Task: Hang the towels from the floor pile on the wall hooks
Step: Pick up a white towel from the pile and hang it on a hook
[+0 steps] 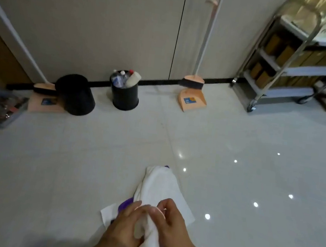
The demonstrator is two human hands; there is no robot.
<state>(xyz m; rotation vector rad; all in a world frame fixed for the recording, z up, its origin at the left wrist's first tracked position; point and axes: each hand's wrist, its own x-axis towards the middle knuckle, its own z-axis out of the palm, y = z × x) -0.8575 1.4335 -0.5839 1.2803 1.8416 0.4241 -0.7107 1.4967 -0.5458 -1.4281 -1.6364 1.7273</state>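
Observation:
A white towel (160, 186) lies bunched on the glossy tiled floor at the bottom centre, over a purple towel (125, 206) that peeks out beside and below it. My left hand (125, 225) grips a fold of the white towel from the left. My right hand (172, 225) pinches the same fold from the right, its fingers curled on the cloth. The two hands meet over the towel. No wall hooks are in view.
Along the wall stand an upright black bin (125, 96) full of bottles, a tipped black bin (75, 96), two peach dustpans (191, 101) with a broom (192, 81), and a steel trolley (284, 62) at the right. A clear bag (4, 106) sits at the left.

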